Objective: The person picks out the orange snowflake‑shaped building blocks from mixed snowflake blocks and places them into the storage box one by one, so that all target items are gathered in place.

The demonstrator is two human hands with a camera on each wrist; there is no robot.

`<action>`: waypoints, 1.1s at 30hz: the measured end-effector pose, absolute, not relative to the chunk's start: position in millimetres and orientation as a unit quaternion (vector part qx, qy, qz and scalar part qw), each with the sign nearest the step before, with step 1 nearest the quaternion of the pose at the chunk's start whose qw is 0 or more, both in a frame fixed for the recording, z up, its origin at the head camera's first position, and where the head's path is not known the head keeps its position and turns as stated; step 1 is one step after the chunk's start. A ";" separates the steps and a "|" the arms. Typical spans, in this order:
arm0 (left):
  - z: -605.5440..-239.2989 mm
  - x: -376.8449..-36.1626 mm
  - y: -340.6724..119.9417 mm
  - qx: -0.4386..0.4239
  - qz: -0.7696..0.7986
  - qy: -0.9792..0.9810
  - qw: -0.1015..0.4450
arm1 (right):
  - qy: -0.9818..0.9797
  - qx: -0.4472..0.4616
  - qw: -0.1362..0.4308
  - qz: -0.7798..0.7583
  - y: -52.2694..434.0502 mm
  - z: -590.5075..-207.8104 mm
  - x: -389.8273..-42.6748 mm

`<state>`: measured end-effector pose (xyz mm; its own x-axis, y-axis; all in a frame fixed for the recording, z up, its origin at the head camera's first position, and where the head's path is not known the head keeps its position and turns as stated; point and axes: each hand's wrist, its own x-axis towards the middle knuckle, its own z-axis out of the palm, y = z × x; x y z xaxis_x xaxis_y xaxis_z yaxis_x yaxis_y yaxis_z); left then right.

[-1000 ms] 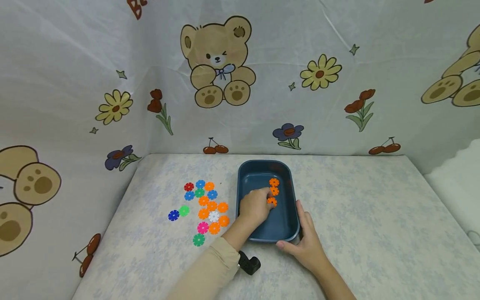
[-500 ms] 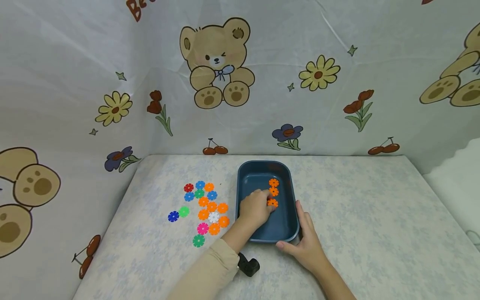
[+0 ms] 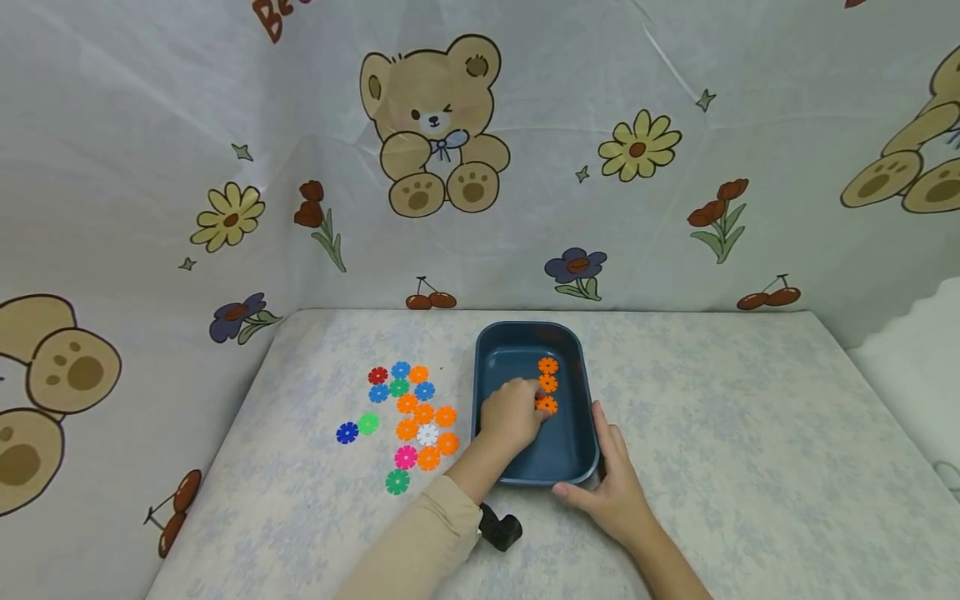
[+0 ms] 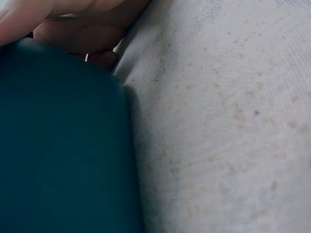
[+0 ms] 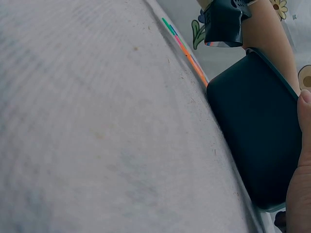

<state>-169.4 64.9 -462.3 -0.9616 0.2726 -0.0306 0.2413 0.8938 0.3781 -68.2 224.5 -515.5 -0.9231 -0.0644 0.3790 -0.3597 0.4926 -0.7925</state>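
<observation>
Placing barely progressed: left hand [image 3: 512,414] stayed pinching orange plastic snowflake disc [image 3: 546,405] inside dark blue plastic tray [image 3: 577,346]; right hand [image 3: 611,487], fingers relaxed, kept steadying its corner.

Home play corner: teddy-bear curtain [image 3: 435,125]

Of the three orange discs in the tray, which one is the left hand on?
The nearest orange snowflake disc, last in the row inside the dark blue plastic tray. The left hand has its fingertips on it; the other two lie farther back, untouched.
</observation>
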 end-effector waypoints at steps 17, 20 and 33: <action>-421.0 -135.1 30.0 0.198 0.383 0.902 -0.017 | -0.831 0.158 0.161 0.508 215.6 -493.6 -64.6; -409.3 -119.8 7.2 0.190 0.407 0.893 -0.035 | -0.829 0.162 0.166 0.508 214.0 -488.8 -64.0; -433.6 -108.9 -91.2 0.045 0.287 0.955 0.061 | -0.844 0.136 0.161 0.493 209.1 -473.7 -60.8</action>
